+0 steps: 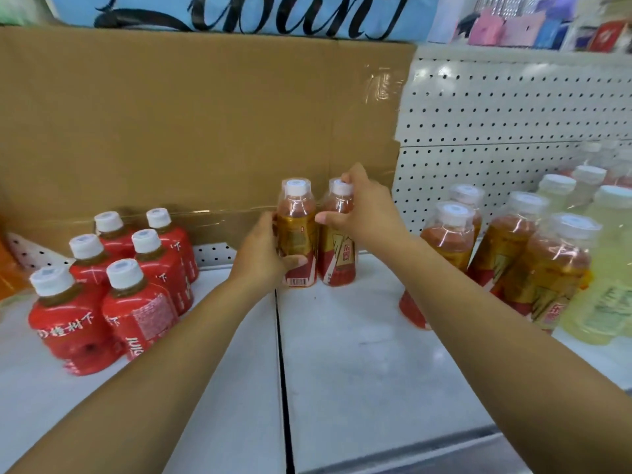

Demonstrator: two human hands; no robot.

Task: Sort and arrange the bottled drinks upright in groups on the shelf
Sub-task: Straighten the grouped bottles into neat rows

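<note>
A: Head view, near to far: white metal shelf (342, 354), bare at bottom centre. Hands?

B: Left hand (263, 254) wraps the gold-and-red labelled amber plastic bottle (297, 234); right hand (362, 210) pinches its twin (337, 248) near the cap, frame centre. Both upright, touching — likely squaring a pair.

A: Behind?

B: Brown cardboard backing (191, 124). Red bottle cluster (113, 282) lower left, matching gold bottles (496, 254) right.

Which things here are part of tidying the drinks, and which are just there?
Part of the job:
- two gold bottles held by the left hand and right hand
- red bottles
- gold bottles on the right
- pale yellow bottles
- shelf

Just there:
- cardboard sheet
- pegboard
- blue banner
</note>
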